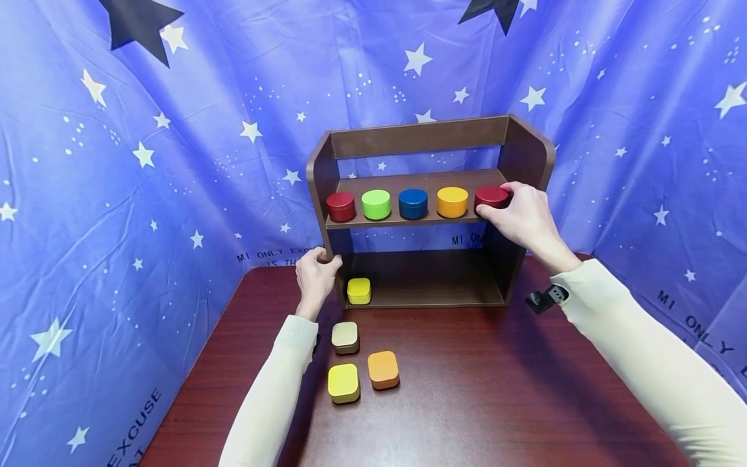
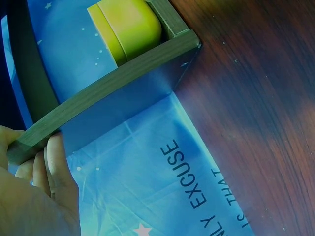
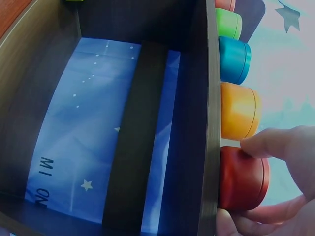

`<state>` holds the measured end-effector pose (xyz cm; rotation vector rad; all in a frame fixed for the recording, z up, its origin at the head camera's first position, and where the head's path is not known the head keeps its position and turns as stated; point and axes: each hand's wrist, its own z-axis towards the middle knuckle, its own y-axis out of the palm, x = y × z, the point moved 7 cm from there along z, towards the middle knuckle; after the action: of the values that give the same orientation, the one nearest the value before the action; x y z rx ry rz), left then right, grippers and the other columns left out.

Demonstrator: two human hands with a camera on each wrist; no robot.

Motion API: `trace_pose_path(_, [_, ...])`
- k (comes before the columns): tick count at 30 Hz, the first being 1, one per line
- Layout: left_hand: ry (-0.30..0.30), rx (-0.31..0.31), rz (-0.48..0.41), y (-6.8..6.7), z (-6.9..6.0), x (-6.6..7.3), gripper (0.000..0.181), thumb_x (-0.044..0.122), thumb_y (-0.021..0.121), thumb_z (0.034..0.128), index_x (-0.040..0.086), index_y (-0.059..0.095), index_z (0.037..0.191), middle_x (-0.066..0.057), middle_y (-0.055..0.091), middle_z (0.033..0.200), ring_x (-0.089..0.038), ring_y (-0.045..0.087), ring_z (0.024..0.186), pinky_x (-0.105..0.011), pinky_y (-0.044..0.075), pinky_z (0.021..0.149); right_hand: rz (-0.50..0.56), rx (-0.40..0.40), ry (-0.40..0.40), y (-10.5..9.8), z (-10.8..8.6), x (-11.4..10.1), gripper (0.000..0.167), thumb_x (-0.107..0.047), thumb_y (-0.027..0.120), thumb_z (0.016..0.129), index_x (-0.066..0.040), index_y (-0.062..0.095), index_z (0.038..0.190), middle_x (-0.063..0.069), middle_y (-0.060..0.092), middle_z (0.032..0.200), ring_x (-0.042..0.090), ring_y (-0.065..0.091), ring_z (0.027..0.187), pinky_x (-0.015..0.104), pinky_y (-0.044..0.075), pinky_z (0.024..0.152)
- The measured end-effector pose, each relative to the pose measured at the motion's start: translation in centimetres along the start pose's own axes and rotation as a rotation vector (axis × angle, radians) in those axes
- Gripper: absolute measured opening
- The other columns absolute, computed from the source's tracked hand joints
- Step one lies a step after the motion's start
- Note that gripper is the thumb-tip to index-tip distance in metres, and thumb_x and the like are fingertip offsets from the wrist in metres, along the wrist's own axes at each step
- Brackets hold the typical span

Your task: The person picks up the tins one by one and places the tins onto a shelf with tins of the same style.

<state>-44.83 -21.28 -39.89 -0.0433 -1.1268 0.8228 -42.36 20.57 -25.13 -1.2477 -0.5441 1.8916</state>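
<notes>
A brown two-tier shelf (image 1: 432, 280) stands on the table. My right hand (image 1: 525, 217) holds a round red tin (image 3: 242, 178) at the right end of its upper tier, thumb and fingers on opposite sides. Leftward along that tier follow an orange-yellow tin (image 1: 452, 203), a blue tin (image 1: 413, 204), a lime-green tin (image 1: 376, 205) and another red tin (image 1: 341, 207). The shelf's left side panel (image 2: 106, 88) is gripped by my left hand (image 1: 315, 277), with the thumb and fingers on either side of its edge. Inside the lower tier, at the left, sits a small yellow square tin (image 1: 358, 292).
On the dark red table (image 1: 467, 389), in front of the shelf, lie a cream square tin (image 1: 345, 337), an orange square tin (image 1: 383, 370) and a yellow square tin (image 1: 343, 383). A blue star-patterned curtain (image 1: 204, 162) hangs behind and at both sides.
</notes>
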Motion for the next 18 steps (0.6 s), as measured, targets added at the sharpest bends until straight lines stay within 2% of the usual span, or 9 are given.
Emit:
trace_pose_path(11, [-0.013, -0.009, 0.004, 0.18, -0.08, -0.19, 0.018, 0.027, 0.082, 0.0861, 0.010, 0.079, 0.088, -0.013, 0.081, 0.091, -0.037, 0.073, 0.089, -0.050, 0.053, 0.081, -0.014, 0.018, 0.013, 0.05, -0.52, -0.11, 0.056, -0.037, 0.072, 0.095, 0.008, 0.067, 0.129, 0.035, 0.072, 0.119, 0.049, 0.064, 0.103, 0.046, 0.049, 0.083])
trace_pose_path(18, [-0.002, -0.005, -0.002, 0.05, 0.06, -0.02, 0.017, 0.025, 0.083, 0.0862, 0.009, 0.078, 0.087, -0.013, 0.081, 0.091, -0.038, 0.073, 0.089, -0.051, 0.053, 0.081, -0.012, 0.025, 0.023, 0.13, -0.70, -0.13, 0.061, -0.036, 0.073, 0.096, 0.010, 0.062, 0.135, 0.035, 0.070, 0.122, 0.050, 0.063, 0.106, 0.054, 0.051, 0.089])
